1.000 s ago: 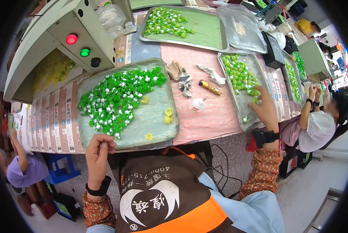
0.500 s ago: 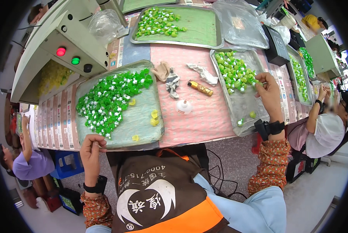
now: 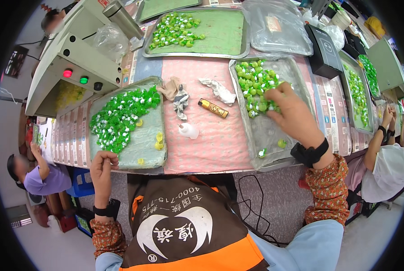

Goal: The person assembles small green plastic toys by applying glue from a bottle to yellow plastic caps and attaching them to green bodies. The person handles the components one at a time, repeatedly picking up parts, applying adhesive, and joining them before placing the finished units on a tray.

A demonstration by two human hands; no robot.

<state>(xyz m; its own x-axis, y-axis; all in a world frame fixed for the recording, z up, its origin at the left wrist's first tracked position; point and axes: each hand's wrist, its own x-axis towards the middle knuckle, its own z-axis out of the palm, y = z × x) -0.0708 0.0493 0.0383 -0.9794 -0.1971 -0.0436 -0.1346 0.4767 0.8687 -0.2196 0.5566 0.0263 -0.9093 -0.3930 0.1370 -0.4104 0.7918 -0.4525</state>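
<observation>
At the near left corner of the left tray [image 3: 156, 163], my left hand [image 3: 103, 169] is closed in a pinch; whatever its fingertips hold, if anything, is hidden. That tray carries a heap of small green pieces with white eyeball-like balls [image 3: 120, 115], beside a few yellow cup-shaped pieces [image 3: 159, 141]. Over the right tray [image 3: 276, 156], my right hand [image 3: 296, 115] reaches to the edge of a pile of yellow-green balls with white parts [image 3: 253, 81], thumb and fingers apart. Nothing shows between them. Two loose pieces, one a yellow-green ball [image 3: 281, 143], lie nearer me in that tray.
Between the trays are a crumpled rag [image 3: 180, 103], white crumpled paper [image 3: 217, 90], a gold-and-black lighter [image 3: 213, 108] and a white squeeze bottle [image 3: 189, 131]. A machine with lit buttons [image 3: 73, 58] stands left. Behind are another tray [image 3: 220, 34] and a black box [image 3: 323, 52]. Other people sit either side.
My right hand has moved left and away from me over the pile, and its fingers have spread. My left hand stays pinched by its tray. The whole view has shifted slightly.
</observation>
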